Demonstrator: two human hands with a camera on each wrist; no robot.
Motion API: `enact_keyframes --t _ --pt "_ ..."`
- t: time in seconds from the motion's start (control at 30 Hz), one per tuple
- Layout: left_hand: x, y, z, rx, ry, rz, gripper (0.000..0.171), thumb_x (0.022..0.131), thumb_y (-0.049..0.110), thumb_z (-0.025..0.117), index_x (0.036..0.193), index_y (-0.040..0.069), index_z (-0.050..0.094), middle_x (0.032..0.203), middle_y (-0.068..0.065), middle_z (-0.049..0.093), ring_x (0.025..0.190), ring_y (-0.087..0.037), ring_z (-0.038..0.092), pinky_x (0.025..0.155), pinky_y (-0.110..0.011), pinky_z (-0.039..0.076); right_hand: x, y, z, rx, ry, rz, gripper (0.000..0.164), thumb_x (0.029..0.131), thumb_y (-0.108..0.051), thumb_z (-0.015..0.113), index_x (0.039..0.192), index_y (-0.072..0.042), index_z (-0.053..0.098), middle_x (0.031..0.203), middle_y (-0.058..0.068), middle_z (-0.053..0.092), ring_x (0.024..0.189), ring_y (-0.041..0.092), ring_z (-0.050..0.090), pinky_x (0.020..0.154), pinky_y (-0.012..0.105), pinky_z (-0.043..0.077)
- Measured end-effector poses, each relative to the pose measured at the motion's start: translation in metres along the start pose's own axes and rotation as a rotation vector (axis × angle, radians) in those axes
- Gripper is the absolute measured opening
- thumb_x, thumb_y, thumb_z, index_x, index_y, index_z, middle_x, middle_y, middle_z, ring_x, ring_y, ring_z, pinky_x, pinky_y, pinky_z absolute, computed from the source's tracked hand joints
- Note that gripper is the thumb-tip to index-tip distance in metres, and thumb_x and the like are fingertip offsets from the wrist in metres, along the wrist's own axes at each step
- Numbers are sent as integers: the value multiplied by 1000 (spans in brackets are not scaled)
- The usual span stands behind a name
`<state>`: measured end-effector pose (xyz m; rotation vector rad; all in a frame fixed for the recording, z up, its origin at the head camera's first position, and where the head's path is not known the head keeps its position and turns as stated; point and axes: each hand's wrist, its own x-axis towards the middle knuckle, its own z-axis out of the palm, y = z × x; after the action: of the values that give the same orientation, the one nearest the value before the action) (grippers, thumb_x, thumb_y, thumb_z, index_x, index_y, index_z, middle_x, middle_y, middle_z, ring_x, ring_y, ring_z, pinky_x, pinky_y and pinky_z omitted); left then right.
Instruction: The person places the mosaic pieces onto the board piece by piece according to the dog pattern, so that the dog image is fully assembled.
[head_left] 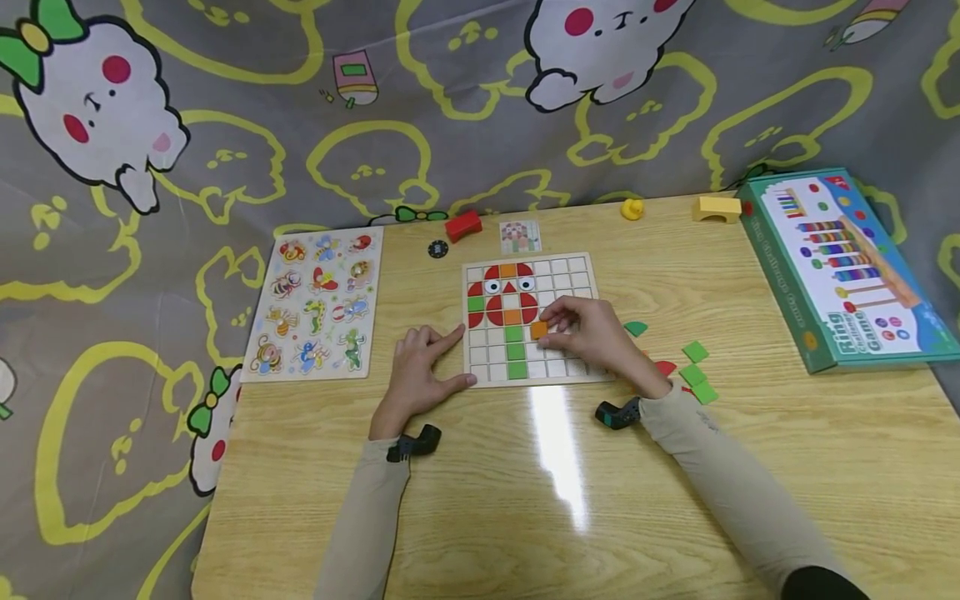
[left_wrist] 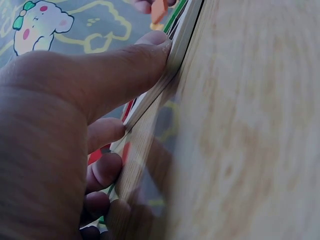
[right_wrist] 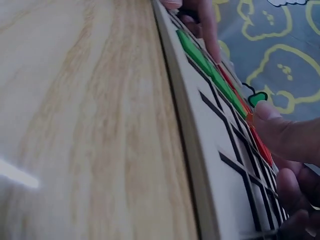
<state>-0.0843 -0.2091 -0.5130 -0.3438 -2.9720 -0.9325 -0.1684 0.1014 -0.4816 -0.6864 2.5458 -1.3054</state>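
A white grid board lies in front of me, bearing red, green and orange tiles and two eye tiles. My left hand is at its left side, with thumb and index finger spread, their tips touching the edge; the left wrist view shows the thumb on the rim. Over the board my right hand pinches an orange square tile between thumb and fingers. That tile is just right of the column of green tiles. Whether it touches the board I cannot tell.
Loose green tiles and a red piece lie right of the board. A small picture card is behind it, near a red block. An insect puzzle stands left, a game box far right.
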Motion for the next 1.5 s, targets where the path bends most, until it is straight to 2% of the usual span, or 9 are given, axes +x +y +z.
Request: enact_keyframes --t 0.27,0.5,0.67,0.83,0.97,1.13,1.33,1.5 --pt "1 0 0 7 1 5 83 76 64 74 148 35 46 102 2 47 88 -18 34 79 -35 23 3 -7 8 -129 -10 11 31 76 -29 87 101 -14 74 91 -3 69 77 14 57 70 31 45" --pt "1 0 0 5 -1 3 83 76 64 74 148 34 47 102 1 47 89 -19 34 80 -36 24 4 -7 7 -153 -14 -2 21 85 -25 79 103 -14 76 90 -2 69 77 14 58 70 31 45" --pt "0 0 0 4 3 5 82 76 64 74 147 34 47 102 1 47 88 -19 34 79 -35 24 5 -10 7 -164 -18 -20 19 85 -23 79 102 -13 77 90 0 70 76 15 58 70 32 45" --pt "0 -1 0 5 11 10 82 76 63 75 147 34 47 102 1 47 88 -18 34 79 -35 23 3 -5 3 -136 8 -97 22 85 -23 79 104 -11 77 91 0 71 77 13 60 70 30 46" --pt "0 -1 0 5 13 18 82 76 64 74 147 34 47 102 2 47 88 -18 34 79 -35 23 -6 3 -10 -100 77 -134 22 85 -19 79 105 -10 76 89 -1 69 75 11 60 67 26 47" --pt "0 -1 1 17 10 14 82 76 65 73 148 35 46 102 2 48 88 -17 34 79 -35 24 -30 15 -44 -130 108 -63 18 83 -18 81 100 -13 76 83 -5 67 71 10 58 64 23 45" --pt "0 0 1 13 10 16 82 76 64 74 147 34 47 102 2 48 88 -18 34 80 -36 24 -62 31 -80 -213 22 43 19 83 -25 81 97 -14 77 81 -5 68 70 10 59 63 22 46" --pt "0 1 1 18 4 8 81 76 63 74 147 35 47 102 2 47 89 -18 34 82 -36 24 -80 39 -93 -249 -62 80 23 83 -32 81 97 -14 77 82 -4 68 71 10 59 64 24 47"
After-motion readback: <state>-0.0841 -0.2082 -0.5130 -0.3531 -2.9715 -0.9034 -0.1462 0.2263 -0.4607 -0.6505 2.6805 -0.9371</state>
